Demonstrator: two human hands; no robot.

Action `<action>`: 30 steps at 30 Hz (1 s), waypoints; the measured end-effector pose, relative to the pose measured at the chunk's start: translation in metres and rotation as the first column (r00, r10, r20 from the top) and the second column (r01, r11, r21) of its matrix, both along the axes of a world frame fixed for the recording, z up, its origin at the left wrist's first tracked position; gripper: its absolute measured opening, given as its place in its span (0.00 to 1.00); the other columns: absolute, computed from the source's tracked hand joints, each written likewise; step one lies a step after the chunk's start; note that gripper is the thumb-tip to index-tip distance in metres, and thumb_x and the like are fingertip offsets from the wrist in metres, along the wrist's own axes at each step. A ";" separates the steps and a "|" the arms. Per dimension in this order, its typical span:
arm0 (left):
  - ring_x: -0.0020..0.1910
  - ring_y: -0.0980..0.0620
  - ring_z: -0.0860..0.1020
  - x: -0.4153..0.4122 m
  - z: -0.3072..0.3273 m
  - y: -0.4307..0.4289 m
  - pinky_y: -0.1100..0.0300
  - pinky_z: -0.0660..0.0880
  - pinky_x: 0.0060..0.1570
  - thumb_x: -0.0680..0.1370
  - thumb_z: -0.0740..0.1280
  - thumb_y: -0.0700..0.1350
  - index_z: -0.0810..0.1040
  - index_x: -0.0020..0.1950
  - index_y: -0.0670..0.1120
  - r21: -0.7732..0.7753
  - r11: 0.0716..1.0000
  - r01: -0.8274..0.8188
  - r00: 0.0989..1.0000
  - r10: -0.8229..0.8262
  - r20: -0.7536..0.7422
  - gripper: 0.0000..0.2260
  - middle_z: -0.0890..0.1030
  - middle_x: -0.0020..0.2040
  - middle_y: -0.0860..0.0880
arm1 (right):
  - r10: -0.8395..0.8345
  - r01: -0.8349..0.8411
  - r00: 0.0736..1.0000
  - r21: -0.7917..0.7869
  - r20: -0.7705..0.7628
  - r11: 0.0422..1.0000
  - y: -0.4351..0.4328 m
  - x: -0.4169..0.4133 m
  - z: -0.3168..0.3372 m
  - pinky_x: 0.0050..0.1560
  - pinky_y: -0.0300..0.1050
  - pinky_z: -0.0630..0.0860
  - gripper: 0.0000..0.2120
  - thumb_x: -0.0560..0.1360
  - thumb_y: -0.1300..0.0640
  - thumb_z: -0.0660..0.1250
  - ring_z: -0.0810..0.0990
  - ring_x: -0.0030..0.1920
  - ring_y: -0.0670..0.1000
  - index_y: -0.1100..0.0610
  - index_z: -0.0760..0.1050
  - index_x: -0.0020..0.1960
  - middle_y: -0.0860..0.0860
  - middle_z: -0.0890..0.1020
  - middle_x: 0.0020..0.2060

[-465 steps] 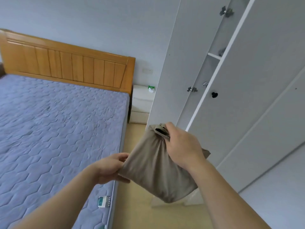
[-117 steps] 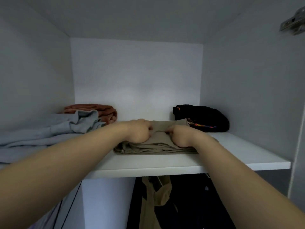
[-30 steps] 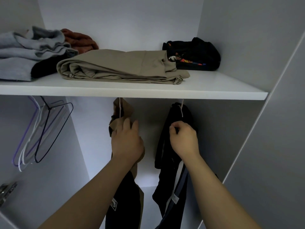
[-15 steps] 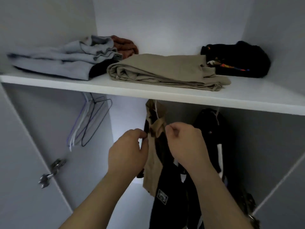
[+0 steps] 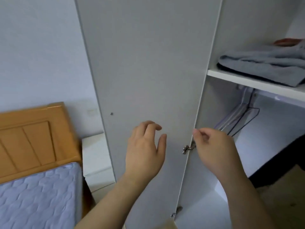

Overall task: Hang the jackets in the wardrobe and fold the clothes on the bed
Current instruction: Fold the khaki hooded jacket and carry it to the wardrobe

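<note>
Folded grey clothes (image 5: 264,63) lie on the white wardrobe shelf (image 5: 239,80) at two o'clock from us, with a rust-coloured garment (image 5: 287,41) behind them. Under the shelf hang thin wire and plastic hangers (image 5: 239,119), and we see a black garment (image 5: 280,162) at four o'clock. Our left hand (image 5: 145,149) hovers at centre in front of the open white wardrobe door (image 5: 148,63), fingers loosely bent, holding nothing. Our right hand (image 5: 212,151) hangs just beside the metal door hinge (image 5: 187,148), fingers loosely curled, also empty. At eight o'clock are the lilac quilted mattress (image 5: 38,195), the orange wooden headboard (image 5: 33,138) and the white nightstand (image 5: 95,159).
</note>
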State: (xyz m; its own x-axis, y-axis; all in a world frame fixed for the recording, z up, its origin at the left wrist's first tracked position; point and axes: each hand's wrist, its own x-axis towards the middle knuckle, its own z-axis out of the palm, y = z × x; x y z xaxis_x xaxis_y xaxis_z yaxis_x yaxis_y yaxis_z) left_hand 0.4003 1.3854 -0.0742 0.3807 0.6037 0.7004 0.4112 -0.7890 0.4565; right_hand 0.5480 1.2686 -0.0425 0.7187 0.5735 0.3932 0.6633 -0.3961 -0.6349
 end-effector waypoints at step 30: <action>0.44 0.65 0.80 -0.073 0.035 -0.051 0.66 0.71 0.41 0.76 0.71 0.54 0.69 0.45 0.56 -0.323 0.859 0.397 0.917 -0.356 0.180 0.11 0.80 0.46 0.62 | -0.397 0.398 0.917 0.011 -0.032 0.917 -0.095 -0.138 0.007 0.40 0.43 0.78 0.14 0.83 0.44 0.58 0.79 0.41 0.43 0.49 0.80 0.51 0.43 0.82 0.40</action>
